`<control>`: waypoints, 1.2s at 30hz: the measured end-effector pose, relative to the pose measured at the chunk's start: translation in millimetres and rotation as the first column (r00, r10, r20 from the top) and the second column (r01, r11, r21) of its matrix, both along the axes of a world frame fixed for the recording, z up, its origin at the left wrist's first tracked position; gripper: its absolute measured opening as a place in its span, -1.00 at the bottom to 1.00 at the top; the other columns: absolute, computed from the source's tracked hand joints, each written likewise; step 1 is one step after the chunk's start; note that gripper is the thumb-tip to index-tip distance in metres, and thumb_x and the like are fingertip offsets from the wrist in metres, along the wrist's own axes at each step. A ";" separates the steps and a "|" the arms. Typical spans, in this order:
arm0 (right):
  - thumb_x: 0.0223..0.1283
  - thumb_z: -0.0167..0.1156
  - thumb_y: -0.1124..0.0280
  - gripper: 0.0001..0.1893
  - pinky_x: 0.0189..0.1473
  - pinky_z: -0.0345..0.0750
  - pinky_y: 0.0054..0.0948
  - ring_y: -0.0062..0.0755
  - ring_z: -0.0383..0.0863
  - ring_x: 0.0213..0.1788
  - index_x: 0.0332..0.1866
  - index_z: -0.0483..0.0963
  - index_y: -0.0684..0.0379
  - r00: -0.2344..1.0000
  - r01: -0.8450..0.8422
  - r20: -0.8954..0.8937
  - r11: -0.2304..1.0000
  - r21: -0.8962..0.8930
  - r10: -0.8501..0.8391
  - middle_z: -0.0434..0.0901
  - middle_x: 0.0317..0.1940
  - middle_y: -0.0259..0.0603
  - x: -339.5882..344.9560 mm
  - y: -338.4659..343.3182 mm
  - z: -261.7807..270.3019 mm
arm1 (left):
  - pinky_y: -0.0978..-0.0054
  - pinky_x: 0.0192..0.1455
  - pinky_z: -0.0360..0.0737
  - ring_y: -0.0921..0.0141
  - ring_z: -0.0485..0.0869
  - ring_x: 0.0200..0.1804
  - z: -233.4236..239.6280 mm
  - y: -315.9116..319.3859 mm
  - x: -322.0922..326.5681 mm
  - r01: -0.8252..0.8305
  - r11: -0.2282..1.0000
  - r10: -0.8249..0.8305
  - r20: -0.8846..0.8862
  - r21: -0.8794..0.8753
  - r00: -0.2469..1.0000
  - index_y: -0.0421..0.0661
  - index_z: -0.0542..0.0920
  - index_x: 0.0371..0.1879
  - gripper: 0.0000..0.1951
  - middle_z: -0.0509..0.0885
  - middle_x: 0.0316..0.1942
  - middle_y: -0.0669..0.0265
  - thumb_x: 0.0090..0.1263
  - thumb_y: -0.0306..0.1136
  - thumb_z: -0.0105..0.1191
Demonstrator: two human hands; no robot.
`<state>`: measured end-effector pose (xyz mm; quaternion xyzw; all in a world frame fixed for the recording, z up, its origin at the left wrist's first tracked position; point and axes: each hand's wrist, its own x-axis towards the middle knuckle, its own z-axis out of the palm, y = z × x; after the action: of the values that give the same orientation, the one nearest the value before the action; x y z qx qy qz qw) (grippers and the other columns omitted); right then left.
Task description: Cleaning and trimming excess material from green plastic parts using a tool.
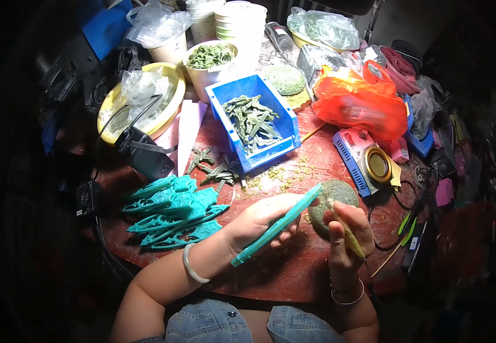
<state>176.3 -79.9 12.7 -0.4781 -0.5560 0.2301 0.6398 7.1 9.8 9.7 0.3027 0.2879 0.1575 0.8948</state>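
Note:
My left hand (269, 214) grips a long, thin teal piece (280, 225), seen edge-on and slanting up to the right. In my right hand (353, 229) is a pen-like tool with a yellowish handle (349, 231) and a thin wire at its lower end. Its upper end is close to the teal piece; whether they touch, I cannot tell. Behind my right hand a rounded, speckled green pad (338, 193) rests on the table. Several teal openwork panels (175, 214) with moulded patterns lie in a pile left of my left hand.
A blue plastic bin (252, 165) holds dark green pieces (254, 122); similar ones (220, 171) lie beside it. Yellowish crumbs (273, 178) litter the red table (269, 283). A pink-and-blue heater-like device (357, 158), a red plastic bag (359, 100), a yellow basin (179, 92) and white tubs (241, 25) stand around.

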 end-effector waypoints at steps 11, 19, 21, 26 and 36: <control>0.32 0.23 0.50 -0.76 -0.17 0.55 -0.49 -0.36 0.64 -0.27 0.03 0.53 0.36 0.989 -0.141 0.019 0.984 -0.106 0.144 0.63 -0.29 -0.06 -2.8 -1.9 -0.9 | 0.73 -0.65 0.26 0.61 0.32 -0.68 -10.3 0.6 0.2 -0.044 0.984 0.015 0.169 0.170 0.986 -0.11 0.27 0.42 -0.51 0.37 -0.69 0.47 0.68 -0.09 -0.38; 0.36 0.20 0.44 -0.76 -0.17 0.54 -0.49 -0.40 0.62 -0.27 0.02 0.53 0.36 0.970 -0.240 0.020 0.966 -0.097 0.243 0.62 -0.27 -0.09 -4.2 -0.7 -1.3 | 0.72 -0.64 0.27 0.62 0.32 -0.69 -10.1 -2.3 -0.6 -0.044 0.987 0.008 0.231 0.152 0.973 -0.12 0.24 0.43 -0.51 0.32 -0.72 0.49 0.68 -0.10 -0.38; 0.39 0.18 0.38 -0.74 -0.19 0.53 -0.51 -0.44 0.60 -0.28 0.00 0.52 0.37 0.965 -0.261 -0.002 0.959 -0.114 0.262 0.59 -0.26 -0.12 -6.2 -0.4 -0.8 | 0.73 -0.66 0.26 0.63 0.31 -0.71 -6.1 -1.8 -1.5 -0.035 0.998 0.020 0.242 0.055 0.970 -0.11 0.25 0.43 -0.51 0.32 -0.72 0.50 0.68 -0.10 -0.37; 0.40 0.18 0.33 -0.72 -0.20 0.54 -0.51 -0.43 0.60 -0.28 0.00 0.51 0.37 0.963 -0.268 -0.035 0.961 -0.076 0.266 0.59 -0.26 -0.12 -9.4 -0.7 -0.5 | 0.74 -0.71 0.24 0.63 0.28 -0.72 -11.8 -2.0 -1.2 -0.015 1.000 0.015 0.311 -0.002 0.950 -0.01 0.31 0.42 -0.52 0.34 -0.69 0.49 0.67 -0.05 -0.36; 0.34 0.22 0.47 -0.77 -0.08 0.57 -0.45 -0.35 0.66 -0.18 0.02 0.54 0.35 0.953 -0.300 -0.083 0.949 -0.098 0.293 0.67 -0.23 -0.08 -4.1 -3.1 -5.0 | 0.76 -0.70 0.24 0.64 0.30 -0.71 -4.0 -1.8 -0.8 -0.025 0.998 0.011 0.237 0.057 0.972 -0.08 0.26 0.43 -0.52 0.32 -0.75 0.51 0.67 -0.10 -0.32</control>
<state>172.2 -82.9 7.7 -0.4156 -0.5862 0.3696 0.5891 6.3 8.0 5.7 0.3057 0.1773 0.2088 0.9119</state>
